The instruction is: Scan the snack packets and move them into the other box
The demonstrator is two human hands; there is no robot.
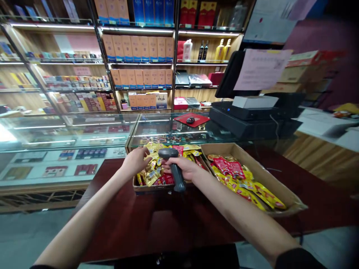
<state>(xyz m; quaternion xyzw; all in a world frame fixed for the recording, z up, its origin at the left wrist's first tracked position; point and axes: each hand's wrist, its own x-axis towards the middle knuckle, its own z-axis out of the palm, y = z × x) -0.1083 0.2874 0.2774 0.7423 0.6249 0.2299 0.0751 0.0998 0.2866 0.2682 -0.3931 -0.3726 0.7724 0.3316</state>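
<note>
My right hand (pixel 181 167) is wrapped round the handle of a dark barcode scanner (pixel 177 175), held above the front of a cardboard box (pixel 151 189) of yellow, gold and red packets. At that box's left side, my left hand (pixel 137 161) reaches over the gold packets (pixel 153 173), fingers curved and apart; nothing shows in its grasp. A second, longer cardboard box (pixel 263 168) stands on the right, holding yellow packets (pixel 269 194) and red packets (pixel 228 167).
The boxes stand on a dark red table (pixel 157 220). Behind it is a glass display counter (pixel 67 130) with a mouse (pixel 190 120) on a red pad (pixel 179 118). A monitor (pixel 230 74) stands at the back right, before shelves of boxes and bottles.
</note>
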